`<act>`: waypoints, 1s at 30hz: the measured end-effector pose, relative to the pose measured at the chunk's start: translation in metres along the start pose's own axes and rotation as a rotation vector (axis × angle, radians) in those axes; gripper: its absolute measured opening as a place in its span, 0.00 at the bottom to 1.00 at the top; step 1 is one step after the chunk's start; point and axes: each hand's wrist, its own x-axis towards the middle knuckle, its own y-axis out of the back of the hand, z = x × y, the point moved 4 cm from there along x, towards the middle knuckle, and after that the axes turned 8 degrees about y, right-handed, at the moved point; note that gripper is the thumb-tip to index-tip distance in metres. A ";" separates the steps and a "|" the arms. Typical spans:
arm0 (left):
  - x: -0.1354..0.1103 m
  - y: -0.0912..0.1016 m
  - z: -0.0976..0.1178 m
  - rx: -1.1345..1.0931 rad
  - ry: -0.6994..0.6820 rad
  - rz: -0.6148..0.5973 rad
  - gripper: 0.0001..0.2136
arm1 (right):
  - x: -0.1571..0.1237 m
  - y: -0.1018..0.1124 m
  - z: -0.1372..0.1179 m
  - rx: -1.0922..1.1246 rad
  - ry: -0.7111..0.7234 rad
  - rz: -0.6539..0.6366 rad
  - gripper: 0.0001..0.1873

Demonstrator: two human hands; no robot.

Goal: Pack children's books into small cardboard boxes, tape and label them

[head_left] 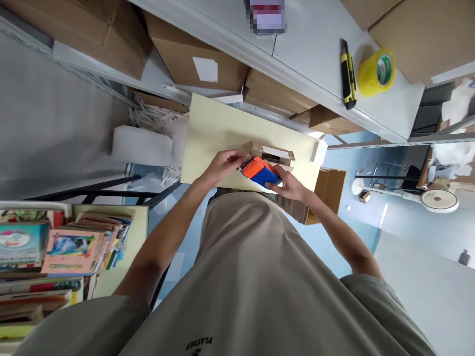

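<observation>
A small orange and blue box (261, 172) is held tilted over the near edge of a cream-coloured tabletop (211, 126). My right hand (291, 185) grips its blue right end, thumb below and fingers above. At the other end, which looks dark, my left hand (226, 165) has its fingers curled together in a pinch. Whether those fingertips hold a flap or something else there is too small to tell. Just behind the small box lies an open brown carton (274, 152) with a pale strip along its side and a dark inside.
Above the tabletop runs a white shelf (308, 64) bearing a yellow and black utility knife (348, 74) and a yellow tape roll (376, 71). Books (74, 249) are stacked at left. A larger open carton (328, 193) stands low on the right, near a white fan (440, 200).
</observation>
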 end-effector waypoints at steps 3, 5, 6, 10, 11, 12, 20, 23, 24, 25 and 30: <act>0.005 -0.004 -0.021 -0.083 0.056 0.039 0.21 | 0.006 0.004 -0.001 -0.031 -0.080 -0.017 0.31; 0.006 -0.010 -0.037 -0.136 0.092 0.100 0.17 | 0.012 0.007 -0.001 -0.071 -0.136 -0.028 0.32; 0.006 -0.014 -0.044 -0.158 0.108 0.134 0.16 | 0.014 0.009 -0.001 -0.099 -0.161 -0.036 0.33; 0.007 -0.025 -0.066 -0.220 0.144 0.222 0.15 | 0.019 0.031 -0.007 -0.187 -0.208 -0.131 0.32; 0.008 -0.022 -0.070 -0.236 0.147 0.248 0.17 | 0.017 0.040 -0.010 -0.199 -0.221 -0.166 0.33; 0.010 -0.017 -0.073 -0.250 0.149 0.284 0.18 | 0.014 0.052 -0.013 -0.210 -0.242 -0.200 0.34; 0.050 0.002 -0.095 -0.355 0.232 0.353 0.23 | 0.011 0.114 -0.062 -0.361 -0.449 -0.234 0.35; 0.062 -0.008 -0.102 -0.364 0.280 0.369 0.23 | 0.030 0.105 -0.080 -0.433 -0.413 -0.206 0.33; 0.065 -0.011 -0.105 -0.363 0.294 0.370 0.24 | 0.036 0.101 -0.084 -0.443 -0.406 -0.215 0.33; 0.068 -0.013 -0.108 -0.362 0.302 0.368 0.24 | 0.041 0.099 -0.087 -0.454 -0.398 -0.223 0.33; 0.076 -0.021 -0.121 -0.345 0.306 0.394 0.22 | 0.056 0.096 -0.086 -0.507 -0.352 -0.228 0.35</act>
